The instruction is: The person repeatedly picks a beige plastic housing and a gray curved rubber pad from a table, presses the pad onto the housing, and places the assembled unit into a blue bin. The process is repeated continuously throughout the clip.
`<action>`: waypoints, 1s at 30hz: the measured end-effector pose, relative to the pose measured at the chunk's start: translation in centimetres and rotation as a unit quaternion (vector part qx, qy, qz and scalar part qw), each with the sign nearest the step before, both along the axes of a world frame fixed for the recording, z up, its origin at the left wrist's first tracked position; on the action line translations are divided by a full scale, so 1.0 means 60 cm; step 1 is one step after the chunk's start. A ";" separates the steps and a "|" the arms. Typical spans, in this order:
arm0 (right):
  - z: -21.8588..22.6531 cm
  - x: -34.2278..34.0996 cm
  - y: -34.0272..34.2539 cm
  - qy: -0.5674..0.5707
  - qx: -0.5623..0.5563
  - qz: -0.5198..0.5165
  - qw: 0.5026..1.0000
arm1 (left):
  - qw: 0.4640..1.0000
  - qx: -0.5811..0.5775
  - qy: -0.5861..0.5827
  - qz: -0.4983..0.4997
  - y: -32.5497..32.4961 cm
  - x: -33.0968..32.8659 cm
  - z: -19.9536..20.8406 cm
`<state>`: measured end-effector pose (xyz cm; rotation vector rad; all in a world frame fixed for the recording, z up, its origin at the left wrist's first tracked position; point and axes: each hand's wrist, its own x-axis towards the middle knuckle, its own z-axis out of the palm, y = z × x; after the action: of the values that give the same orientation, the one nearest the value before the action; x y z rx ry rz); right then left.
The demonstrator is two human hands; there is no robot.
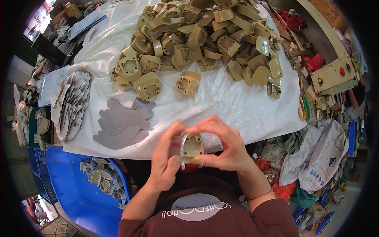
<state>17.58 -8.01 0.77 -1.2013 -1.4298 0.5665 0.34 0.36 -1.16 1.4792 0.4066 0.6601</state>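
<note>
Between my two hands, near the front edge of the table, is an olive shoe heel (193,145), its hollow face with small round holes turned up. My left hand (166,156) presses along its left side, where a shiny pale strip shows. From the right, my right hand (223,145) closes round the heel with thumb and fingers. Flat grey cover pieces (120,124) lie fanned out just left of my hands. A single loose heel (188,83) rests beyond them, in front of a large pile of olive heels (205,37).
A white sheet (221,106) covers the table. At its left edge stands a stack of pale cut pieces (72,106). Below, a blue tub (79,201) holds several grey-covered heels (103,177). Bags (316,158) crowd the right, under a control box (335,75) with a red button.
</note>
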 end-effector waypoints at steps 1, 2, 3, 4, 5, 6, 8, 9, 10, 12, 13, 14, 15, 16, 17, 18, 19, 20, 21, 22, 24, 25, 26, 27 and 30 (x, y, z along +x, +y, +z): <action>0.004 -0.008 -0.001 -0.014 0.005 0.010 1.000 | 0.994 -0.089 0.027 -0.050 -0.002 0.001 0.001; 0.002 -0.024 -0.002 0.020 0.004 0.003 1.000 | 0.989 -0.133 0.022 -0.065 -0.004 0.003 0.002; -0.002 -0.026 -0.001 0.019 0.000 0.005 1.000 | 0.981 -0.177 0.017 -0.079 -0.004 0.005 0.005; -0.010 -0.027 0.000 0.018 -0.004 0.007 1.000 | 0.971 -0.220 0.011 -0.094 -0.005 0.007 0.008; -0.014 -0.028 0.000 0.015 -0.009 0.007 1.000 | 0.958 -0.264 0.004 -0.109 -0.006 0.009 0.009; -0.016 -0.031 0.003 0.001 0.010 -0.013 1.000 | 0.968 -0.239 0.002 -0.083 -0.009 0.008 0.006; -0.019 -0.040 0.011 -0.029 0.048 -0.055 0.997 | 0.982 -0.186 -0.003 -0.031 -0.018 0.006 -0.007; -0.024 -0.040 0.011 0.014 0.030 -0.042 0.999 | 0.977 -0.208 -0.013 -0.052 -0.018 0.003 -0.007; -0.031 -0.038 0.011 0.057 0.013 -0.031 0.998 | 0.970 -0.229 -0.022 -0.073 -0.016 0.000 -0.008; -0.028 -0.037 0.013 0.171 -0.055 0.011 0.984 | 0.969 -0.224 -0.055 -0.089 -0.018 0.002 -0.008; -0.017 -0.036 0.022 0.242 -0.101 0.043 0.964 | 0.974 -0.195 -0.077 -0.081 -0.020 0.008 -0.004; -0.014 -0.033 0.025 0.280 -0.130 0.075 0.948 | 0.980 -0.168 -0.080 -0.072 -0.022 0.014 0.002; -0.010 -0.030 0.026 0.318 -0.161 0.103 0.929 | 0.985 -0.141 -0.082 -0.062 -0.024 0.020 0.008; -0.015 -0.027 0.025 0.325 -0.177 0.132 0.920 | 0.990 -0.117 -0.062 -0.050 -0.026 0.023 0.015; -0.022 -0.032 0.027 0.305 -0.140 0.129 0.933 | 0.993 -0.103 -0.050 -0.039 -0.027 0.023 0.017; -0.027 -0.036 0.030 0.283 -0.101 0.125 0.945 | 0.995 -0.089 -0.039 -0.030 -0.028 0.023 0.019; -0.032 -0.039 0.032 0.261 -0.063 0.120 0.956 | 0.997 -0.075 -0.028 -0.019 -0.029 0.023 0.021; -0.040 -0.046 0.028 0.248 -0.049 0.102 0.962 | 0.997 -0.068 -0.023 -0.003 -0.031 0.023 0.018; -0.046 -0.052 0.024 0.236 -0.034 0.083 0.968 | 0.998 -0.066 -0.021 0.009 -0.031 0.022 0.014; -0.051 -0.057 0.022 0.210 -0.026 0.071 0.975 | 0.998 -0.064 -0.020 0.021 -0.030 0.022 0.010; -0.054 -0.067 0.020 0.158 -0.009 0.047 0.986 | 0.997 -0.070 -0.025 0.035 -0.023 0.018 0.002; -0.051 -0.072 0.016 0.157 -0.015 0.037 0.987 | 0.991 -0.088 -0.042 0.086 -0.026 0.025 0.003; -0.050 -0.078 0.012 0.156 -0.021 0.029 0.987 | 0.983 -0.106 -0.058 0.138 -0.033 0.037 0.002; -0.050 -0.083 0.009 0.156 -0.026 0.020 0.987 | 0.980 -0.111 -0.063 0.154 -0.033 0.037 -0.004; -0.045 -0.086 0.003 0.203 -0.043 0.039 0.977 | 0.983 -0.105 -0.060 0.136 -0.030 0.026 -0.025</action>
<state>12.40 -7.82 -1.92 -1.0271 -1.1145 0.8817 1.88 -1.45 -2.69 1.1880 0.5728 0.8920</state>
